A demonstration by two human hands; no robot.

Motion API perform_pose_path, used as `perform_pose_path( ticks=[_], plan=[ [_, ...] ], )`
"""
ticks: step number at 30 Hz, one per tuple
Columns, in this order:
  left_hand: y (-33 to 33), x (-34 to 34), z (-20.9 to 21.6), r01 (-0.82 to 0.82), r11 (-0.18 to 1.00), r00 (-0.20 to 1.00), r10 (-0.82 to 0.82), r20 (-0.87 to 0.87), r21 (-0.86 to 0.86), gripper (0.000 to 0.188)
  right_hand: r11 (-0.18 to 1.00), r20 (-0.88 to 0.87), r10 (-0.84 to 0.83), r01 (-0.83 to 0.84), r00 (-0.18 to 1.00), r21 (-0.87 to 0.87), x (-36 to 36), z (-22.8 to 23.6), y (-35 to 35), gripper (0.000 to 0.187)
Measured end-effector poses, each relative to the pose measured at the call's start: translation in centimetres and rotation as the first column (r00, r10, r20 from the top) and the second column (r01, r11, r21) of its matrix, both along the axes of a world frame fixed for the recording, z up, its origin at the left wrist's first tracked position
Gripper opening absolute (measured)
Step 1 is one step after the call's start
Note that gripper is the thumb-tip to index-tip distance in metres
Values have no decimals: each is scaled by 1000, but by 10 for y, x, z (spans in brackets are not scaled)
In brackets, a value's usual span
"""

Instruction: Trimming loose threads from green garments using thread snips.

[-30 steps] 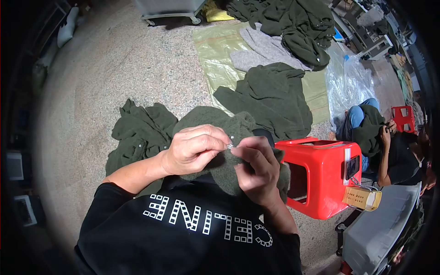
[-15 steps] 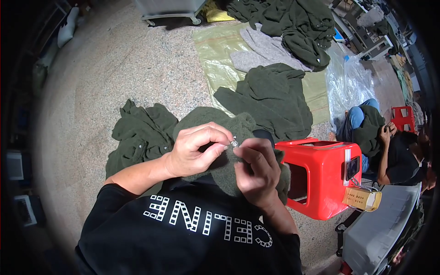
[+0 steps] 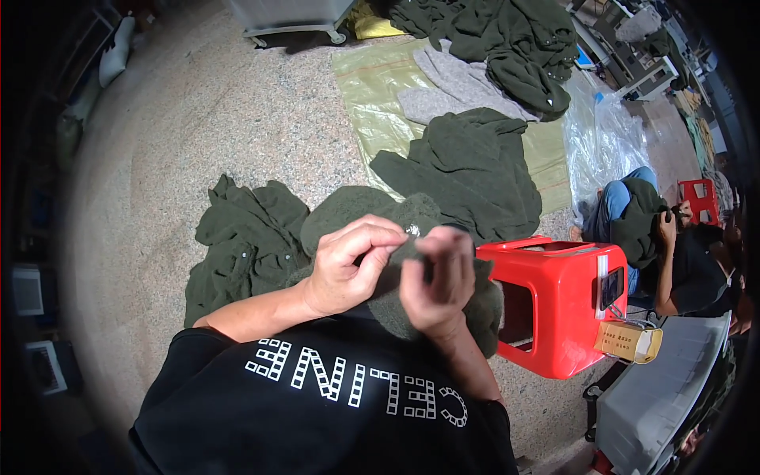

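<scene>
A dark green fleecy garment (image 3: 348, 204) lies bunched across my lap, under and beyond both hands. A small shiny silvery button (image 3: 412, 230) stands out on it. My left hand (image 3: 348, 261) is closed, thumb and forefinger pinched at the button's near edge; any thread or needle is too fine to make out. Just right of the button, my right hand (image 3: 438, 281) is raised with its thumb upright. Motion smears its fingers, so whether they hold anything is unclear.
Right of me stands a red plastic stool (image 3: 554, 277) with a phone (image 3: 610, 288) and a yellow box (image 3: 625, 342) at its side. Green garments (image 3: 467, 170) lie on a yellowish sheet (image 3: 372, 87) ahead; another heap (image 3: 245, 237) sits left. A co-worker (image 3: 697, 269) sits far right.
My right hand has drawn slightly away from the button, and its fingers are now blurred. My left hand has shifted a little right, still pinched at the button.
</scene>
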State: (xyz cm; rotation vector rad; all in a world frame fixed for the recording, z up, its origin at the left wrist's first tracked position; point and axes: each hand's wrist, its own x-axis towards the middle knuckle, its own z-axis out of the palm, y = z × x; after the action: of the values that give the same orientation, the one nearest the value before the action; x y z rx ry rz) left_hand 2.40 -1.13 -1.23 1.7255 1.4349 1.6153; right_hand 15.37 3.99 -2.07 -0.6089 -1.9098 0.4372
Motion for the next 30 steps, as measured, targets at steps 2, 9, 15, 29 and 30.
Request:
perform_pose_path(
  ticks=[2,9,15,29,30],
  plan=[
    [-2,-3,6,127,989,991,-129,-37,-70,11,996,-56,2,-7,998,-88,4,5,5,33],
    [20,-26,19,394,885,917,-398,35,-247,17,954,-81,229,-240,970,-179,15,7,12,39],
    [12,-17,3,405,853,891,-286,354,-330,10,988,6,155,-155,988,8,12,5,5,33],
    [18,-52,-45,-3,806,901,-254,-351,-592,35,677,418,718,-417,557,-607,30,-40,-45,21],
    [26,-43,-49,-74,838,919,-154,-364,-541,37,676,418,718,-416,557,-608,28,-40,-47,21]
  ],
)
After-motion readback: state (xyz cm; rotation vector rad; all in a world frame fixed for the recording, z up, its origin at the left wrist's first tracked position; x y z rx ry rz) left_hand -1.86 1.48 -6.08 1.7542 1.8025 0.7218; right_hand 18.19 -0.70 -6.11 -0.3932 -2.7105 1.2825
